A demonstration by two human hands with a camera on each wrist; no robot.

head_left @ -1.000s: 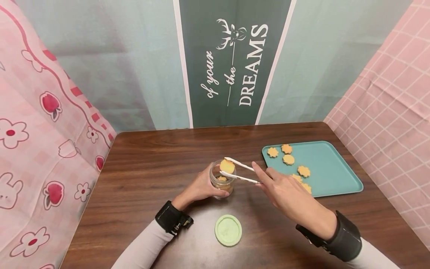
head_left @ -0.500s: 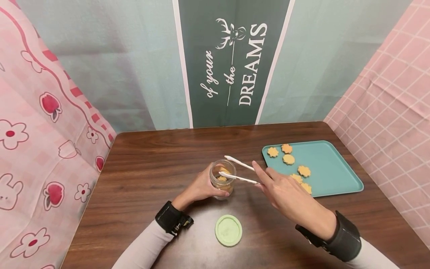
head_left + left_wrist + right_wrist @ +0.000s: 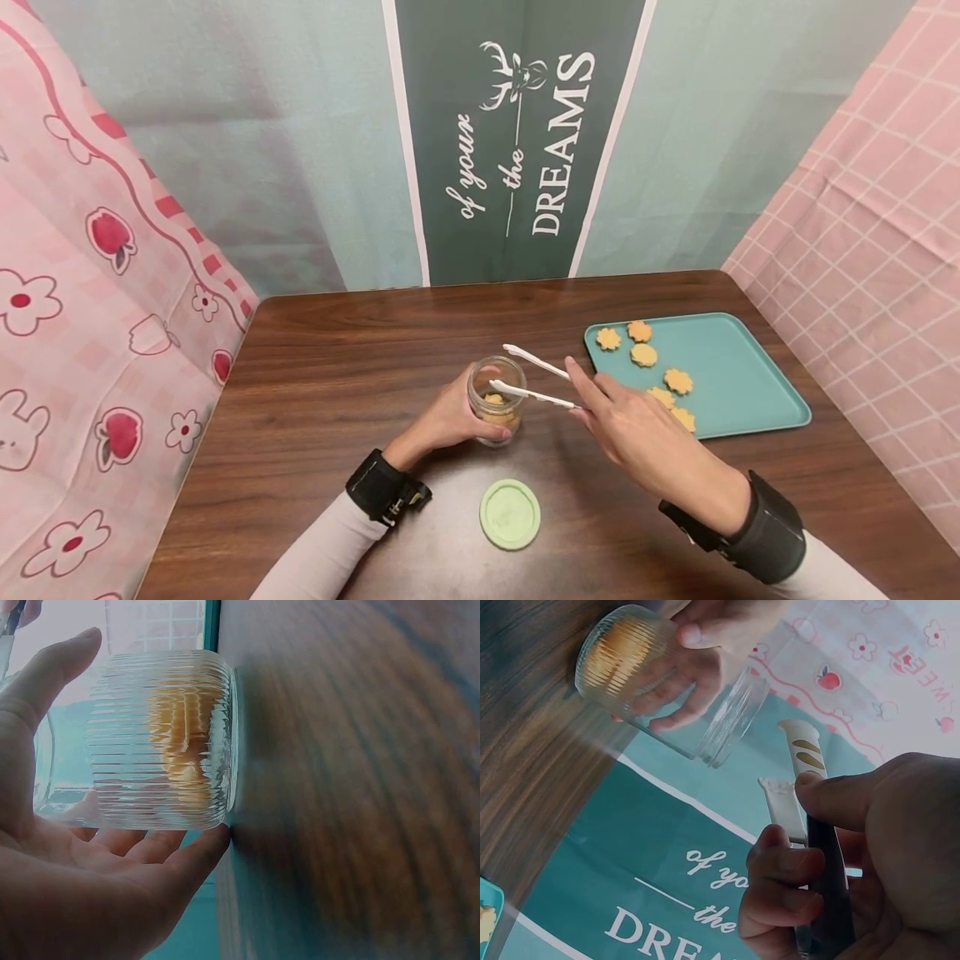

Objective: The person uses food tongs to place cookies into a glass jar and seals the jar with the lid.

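A ribbed clear glass jar [image 3: 497, 427] stands upright on the table, and my left hand [image 3: 450, 413] grips it from the side. In the left wrist view, several scalloped yellow cookies [image 3: 182, 727] lie at the bottom of the jar. My right hand [image 3: 637, 427] holds white-tipped tongs [image 3: 542, 398]. The tongs' arms are spread, one tip over the jar mouth and the other just beyond its rim, with nothing between them. From the right wrist view, the thumb and fingers curl round the dark handles, and the white tips [image 3: 804, 754] are outside the jar.
On the right of the table [image 3: 337, 358] lies a teal tray [image 3: 742, 375] with several flower-shaped cookies [image 3: 678, 382] on its left part. A pale green round lid [image 3: 510, 515] lies in front of the jar. Fabric backdrops surround the table's back and sides.
One second ago a cookie was between the tongs' tips at the jar mouth. It has dropped down into the jar. Both hands have stayed in nearly the same place.
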